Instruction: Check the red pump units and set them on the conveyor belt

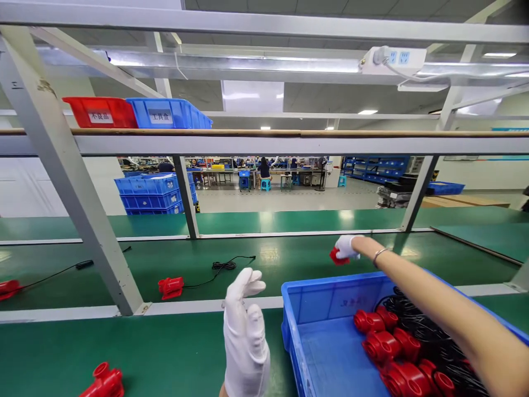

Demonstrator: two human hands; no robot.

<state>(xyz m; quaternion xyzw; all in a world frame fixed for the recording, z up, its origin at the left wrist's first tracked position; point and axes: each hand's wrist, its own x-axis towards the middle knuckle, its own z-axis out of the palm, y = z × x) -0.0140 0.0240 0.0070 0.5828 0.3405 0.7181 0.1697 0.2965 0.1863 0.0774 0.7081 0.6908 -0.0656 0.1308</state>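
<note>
My left hand point(247, 333), in a white glove, is raised over the front of the green bench with its fingers apart and nothing in them. My right hand point(346, 247), gloved too, reaches past the blue bin point(330, 300) and holds a red part point(339, 256) over the green surface behind it. In the bin, several red parts point(382, 346) lie beside coiled black cables point(417, 320). Another red part point(171, 287) with a black cable point(223, 266) lies left of my hands. One more red part point(104, 380) sits at the front left.
A metal frame post point(88, 193) stands at the left, and a shelf beam point(264, 145) crosses above the bench. On the shelf are a red bin point(101, 113) and a blue tool bin point(169, 114). At the far left lies another red part point(9, 289). People sit in the background.
</note>
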